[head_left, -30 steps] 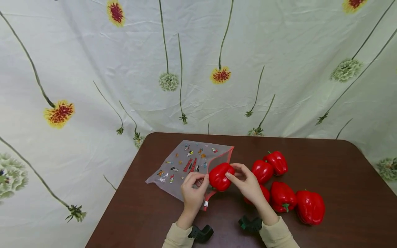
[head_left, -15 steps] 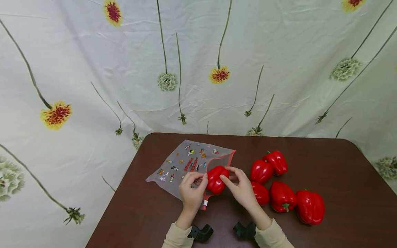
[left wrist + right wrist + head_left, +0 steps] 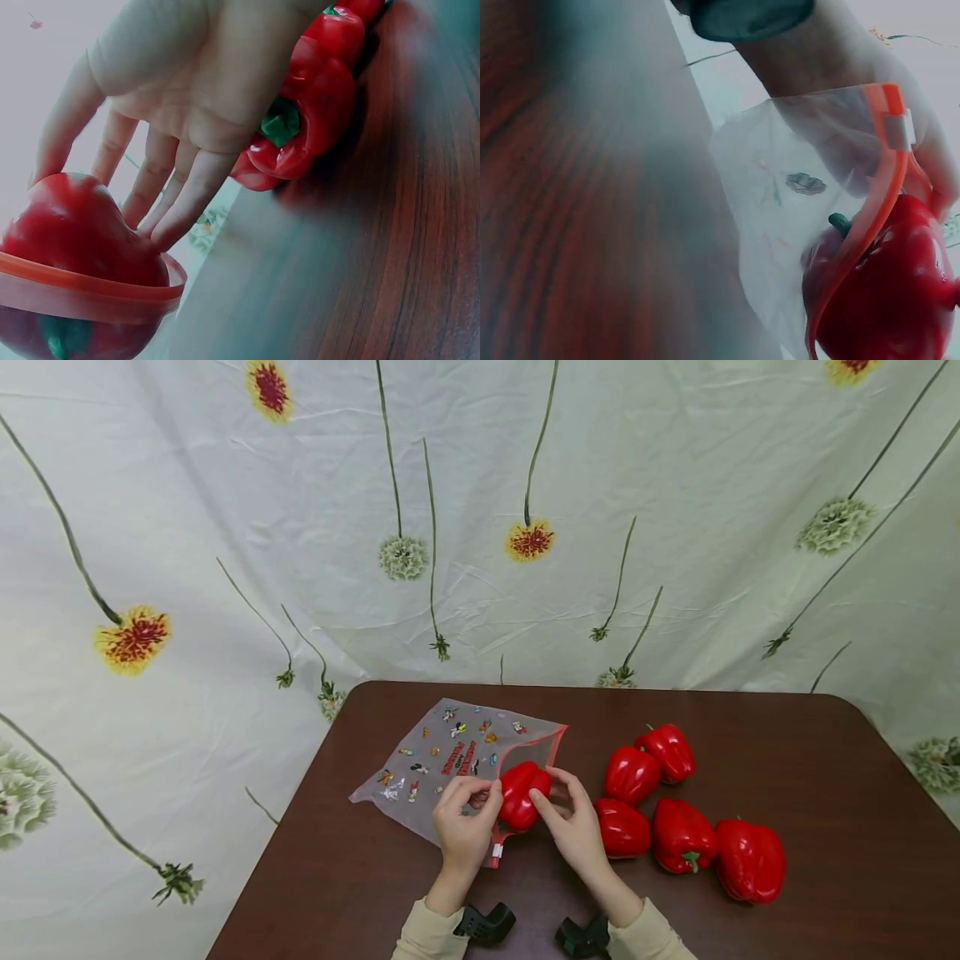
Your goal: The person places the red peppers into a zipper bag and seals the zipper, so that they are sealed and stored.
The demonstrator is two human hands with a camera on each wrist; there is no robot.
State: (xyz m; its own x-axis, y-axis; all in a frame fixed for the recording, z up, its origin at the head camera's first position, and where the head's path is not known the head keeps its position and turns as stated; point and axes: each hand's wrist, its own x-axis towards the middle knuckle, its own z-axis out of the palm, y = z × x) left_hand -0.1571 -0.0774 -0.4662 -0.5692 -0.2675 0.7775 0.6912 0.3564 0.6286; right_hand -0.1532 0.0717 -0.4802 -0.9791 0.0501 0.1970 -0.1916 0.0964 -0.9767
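A clear slider zip bag (image 3: pixel 427 760) with cartoon prints and a red-orange zip edge (image 3: pixel 883 191) lies on the table. My left hand (image 3: pixel 467 827) pinches the bag's edge at its mouth. My right hand (image 3: pixel 576 827) holds a red bell pepper (image 3: pixel 522 795) between thumb and fingers. The pepper's green-stemmed end is inside the mouth, while the rest bulges out past the zip edge. In the left wrist view, the zip edge runs across the pepper (image 3: pixel 82 232). A white slider (image 3: pixel 898 133) sits near one end of the zip.
Several more red bell peppers (image 3: pixel 682 835) lie to the right of my right hand on the dark brown table (image 3: pixel 840 777). A pale flower-printed cloth (image 3: pixel 480 527) hangs behind the table's far edge.
My right hand has moved left and slightly nearer with the pepper, bringing it into the bag's mouth. My left hand has stayed almost still. The pepper behind the right hand is now more visible.
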